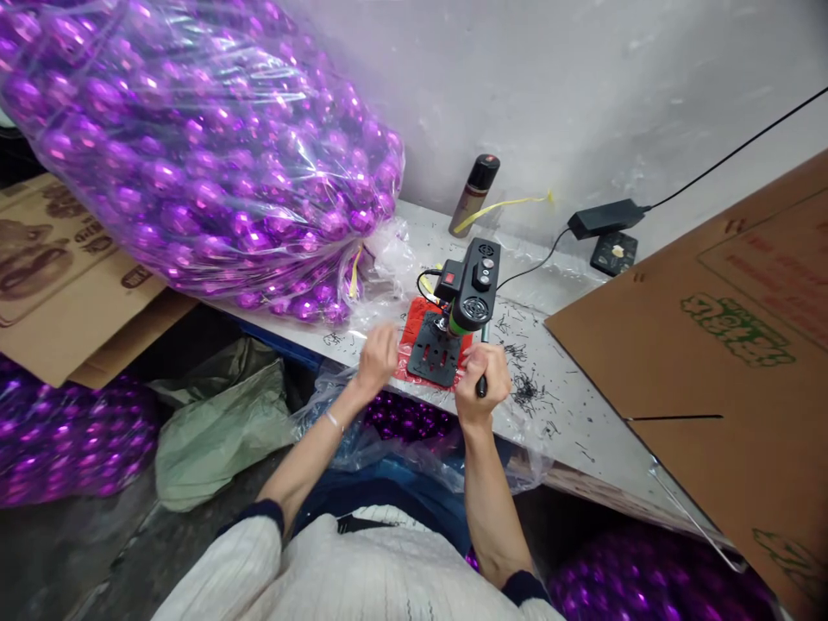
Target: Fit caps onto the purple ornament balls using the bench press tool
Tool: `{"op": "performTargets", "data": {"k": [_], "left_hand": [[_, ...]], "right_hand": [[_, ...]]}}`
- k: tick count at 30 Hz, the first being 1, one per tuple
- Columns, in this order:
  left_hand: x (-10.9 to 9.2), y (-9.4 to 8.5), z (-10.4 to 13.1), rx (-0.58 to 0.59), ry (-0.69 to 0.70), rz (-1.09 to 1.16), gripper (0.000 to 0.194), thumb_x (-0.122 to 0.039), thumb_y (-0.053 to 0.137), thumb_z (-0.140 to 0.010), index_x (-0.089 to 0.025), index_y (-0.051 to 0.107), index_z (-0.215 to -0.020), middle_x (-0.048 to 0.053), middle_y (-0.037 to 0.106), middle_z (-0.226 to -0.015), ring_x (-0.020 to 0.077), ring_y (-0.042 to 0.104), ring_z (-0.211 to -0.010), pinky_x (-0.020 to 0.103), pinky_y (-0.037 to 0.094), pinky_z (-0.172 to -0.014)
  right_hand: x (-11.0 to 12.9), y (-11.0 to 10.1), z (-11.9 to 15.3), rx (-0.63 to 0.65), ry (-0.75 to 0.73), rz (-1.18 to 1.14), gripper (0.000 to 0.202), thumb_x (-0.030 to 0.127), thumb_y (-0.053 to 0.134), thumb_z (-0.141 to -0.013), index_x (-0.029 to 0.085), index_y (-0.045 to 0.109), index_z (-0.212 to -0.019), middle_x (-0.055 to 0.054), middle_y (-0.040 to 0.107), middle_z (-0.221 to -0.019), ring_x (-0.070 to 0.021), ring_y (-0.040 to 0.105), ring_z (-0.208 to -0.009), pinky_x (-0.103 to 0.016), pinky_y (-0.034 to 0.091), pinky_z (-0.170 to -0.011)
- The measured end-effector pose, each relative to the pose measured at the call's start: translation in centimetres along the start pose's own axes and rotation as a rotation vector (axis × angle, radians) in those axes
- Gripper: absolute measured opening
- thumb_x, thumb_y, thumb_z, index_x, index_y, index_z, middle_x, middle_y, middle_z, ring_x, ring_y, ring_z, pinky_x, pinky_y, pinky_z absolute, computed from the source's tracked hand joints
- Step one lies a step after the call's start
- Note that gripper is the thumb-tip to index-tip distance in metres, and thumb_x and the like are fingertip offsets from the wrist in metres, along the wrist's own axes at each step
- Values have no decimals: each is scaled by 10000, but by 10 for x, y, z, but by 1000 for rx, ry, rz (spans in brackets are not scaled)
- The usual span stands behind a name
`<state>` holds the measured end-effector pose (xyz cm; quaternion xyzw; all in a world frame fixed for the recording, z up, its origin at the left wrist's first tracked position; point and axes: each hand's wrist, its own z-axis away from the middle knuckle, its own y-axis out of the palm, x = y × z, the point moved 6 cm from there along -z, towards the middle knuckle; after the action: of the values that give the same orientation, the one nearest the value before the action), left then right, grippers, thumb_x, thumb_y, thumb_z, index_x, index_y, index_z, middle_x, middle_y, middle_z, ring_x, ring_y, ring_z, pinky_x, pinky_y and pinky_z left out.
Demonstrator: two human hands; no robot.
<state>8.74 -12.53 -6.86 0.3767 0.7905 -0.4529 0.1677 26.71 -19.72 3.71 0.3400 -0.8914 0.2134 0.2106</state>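
Note:
A small black bench press machine (477,285) with a flat slotted base plate (435,352) stands on a red sheet (414,321) at the worktable's front edge. My right hand (485,379) is wrapped round the machine's black-tipped lever handle (480,387), to the right of the plate. To the left of the plate, my left hand (377,358) has its fingers curled together, slightly blurred; whatever they hold is too small to make out. Below the table edge, between my arms, dark purple shiny balls (407,416) lie in an open clear plastic bag (349,431).
A large tied bag of purple balls (259,164) fills the left. Behind the machine are a spray can (475,194) and a power adapter (605,219) with cable. Short black bits (527,390) litter the table (575,414). A cardboard box (724,345) bounds the right; flattened cardboard (78,285) lies left.

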Motion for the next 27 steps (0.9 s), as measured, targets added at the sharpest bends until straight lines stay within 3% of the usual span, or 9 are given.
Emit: {"op": "performTargets", "data": {"k": [2,4,7,9,13,17,21,24,27], "left_hand": [[24,-3,-60,20,-135,-100,368,-151,302,-985,-131,629,-1152,157,679,-1149,249,631,-1109,416,498,-995],[47,0,-108,184,-249,-216,357,-93,348,-922,-104,644,-1121,182,687,-1132,279,630,-1105,413,488,-976],[71,-3,-147,257,-387,-327,380,-105,365,-899,-95,637,-1164,191,694,-1137,311,641,-1077,420,481,-943],[77,-5,-157,284,-366,-381,415,-92,363,-886,-100,625,-1208,186,685,-1182,302,633,-1101,403,469,-955],[78,-8,-152,532,-197,-551,389,-86,459,-847,-44,658,-1179,249,635,-1267,331,552,-1241,419,394,-1072],[60,-31,-136,588,-134,-680,491,-321,564,-913,-71,576,-1336,266,491,-1452,412,428,-1368,507,382,-1081],[38,-40,-106,770,-205,-782,482,-376,482,-980,19,632,-1210,318,655,-1167,438,608,-1161,519,444,-970],[27,-41,-87,760,-193,-740,482,-330,476,-979,34,577,-1278,301,688,-1061,429,655,-1078,522,447,-945],[36,-48,-77,717,-274,-645,502,-344,426,-990,-13,514,-1358,280,693,-1038,434,675,-1039,540,466,-907]], "right_hand": [[0,0,0,-5,-5,-5,276,130,435,-952,216,492,-697,4,569,-703,-124,568,-681,-290,441,-655],[0,1,0,-10,-10,-11,272,118,439,-947,215,494,-699,5,569,-704,-123,567,-683,-288,438,-654],[-1,2,2,-15,-14,-14,265,116,443,-945,214,496,-705,4,572,-711,-120,568,-682,-284,436,-649],[-2,2,4,-17,-15,-6,266,123,440,-949,215,493,-706,2,571,-715,-120,569,-681,-283,436,-644],[-2,3,5,-15,-24,17,266,127,426,-955,218,486,-712,-3,569,-716,-124,574,-689,-282,441,-638],[-1,3,5,-13,-61,9,249,109,432,-946,218,493,-731,-2,568,-715,-122,567,-690,-274,439,-635],[-3,3,5,-15,-60,1,241,114,434,-942,215,503,-735,-2,567,-718,-123,560,-682,-274,432,-630],[-5,3,8,-10,-56,-9,235,121,437,-940,214,509,-737,-4,576,-724,-128,564,-685,-278,434,-641],[-7,4,10,-3,-57,-26,222,124,439,-938,214,516,-750,-6,580,-725,-135,572,-695,-285,441,-656]]}}
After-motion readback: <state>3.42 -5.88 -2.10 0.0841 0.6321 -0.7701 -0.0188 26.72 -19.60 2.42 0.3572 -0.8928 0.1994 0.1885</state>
